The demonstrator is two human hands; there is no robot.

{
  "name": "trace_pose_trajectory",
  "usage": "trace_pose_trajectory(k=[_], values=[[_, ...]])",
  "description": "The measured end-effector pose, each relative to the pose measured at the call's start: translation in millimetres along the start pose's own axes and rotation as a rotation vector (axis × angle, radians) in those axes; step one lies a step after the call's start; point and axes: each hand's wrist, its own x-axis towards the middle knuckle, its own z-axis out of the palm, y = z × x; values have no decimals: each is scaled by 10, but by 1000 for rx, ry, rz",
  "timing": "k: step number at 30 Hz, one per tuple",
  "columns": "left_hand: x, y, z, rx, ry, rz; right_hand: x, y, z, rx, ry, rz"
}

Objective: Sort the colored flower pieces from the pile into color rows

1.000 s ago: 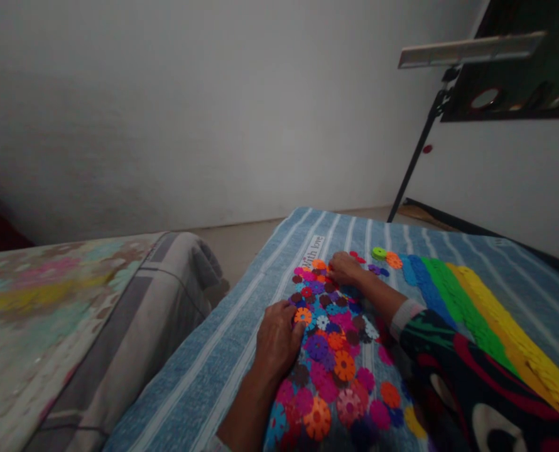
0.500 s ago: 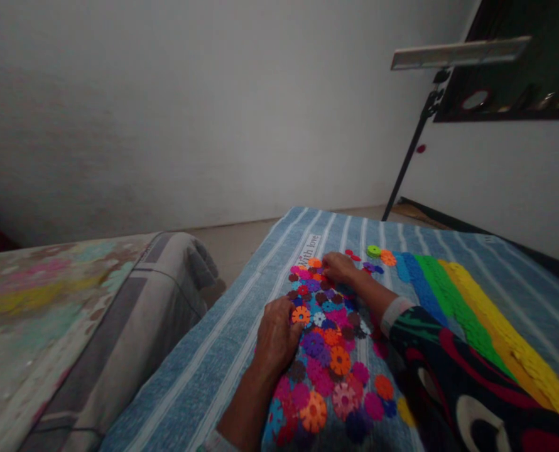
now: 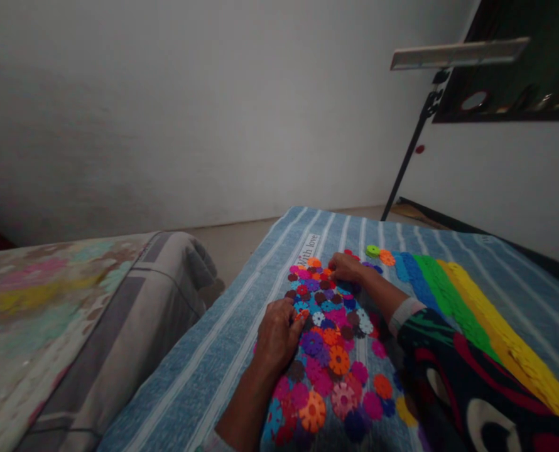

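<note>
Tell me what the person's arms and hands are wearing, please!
Both the left hand and the right hand are without gloves. The right sleeve is dark, with bold red, green and cream shapes, ending in a pale cuff. On the left, just a bit of pale greyish sleeve end shows.
</note>
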Motion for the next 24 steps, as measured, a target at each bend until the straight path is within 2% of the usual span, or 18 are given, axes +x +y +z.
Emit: trace_pose_trajectory(k=[9,17,24], values=[[-2,-23,-4,-18,1,22,14,44,37,52,43,-3],[-4,-36,13,-28,51,45,-44,111,-23,67,-30,9],[10,28,-19,-28,35,40,-64,124,31,130,53,26]])
